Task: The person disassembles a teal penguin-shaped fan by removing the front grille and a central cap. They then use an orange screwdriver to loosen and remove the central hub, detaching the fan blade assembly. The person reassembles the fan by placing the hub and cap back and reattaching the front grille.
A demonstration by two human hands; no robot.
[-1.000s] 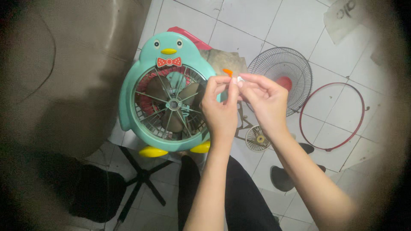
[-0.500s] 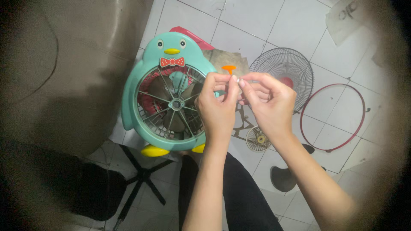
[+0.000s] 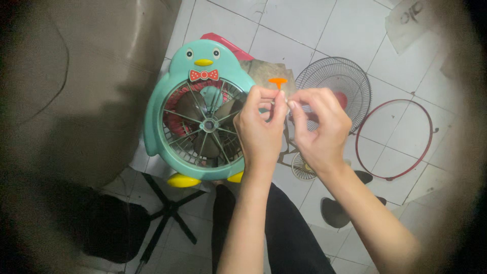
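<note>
Our left hand (image 3: 261, 129) and right hand (image 3: 317, 127) pinch something too tiny to tell. The smooth, round plastic penguin fan (image 3: 200, 114) sits at nine o'clock. A wire grille (image 3: 337, 83) lies at one o'clock on the tiled floor (image 3: 299, 25).

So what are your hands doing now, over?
Left hand and right hand fingertips pinched together on something tiny, unclear what. Teal plastic penguin-shaped fan just behind the left hand, untouched. Nothing between them.

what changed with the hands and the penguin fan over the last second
Little changed. The left hand and right hand stayed pinched together, fingertips meeting on something too small to make out, and sit slightly lower in view. The teal penguin fan, orange piece, wire fan guard and red ring kept their places.
</note>
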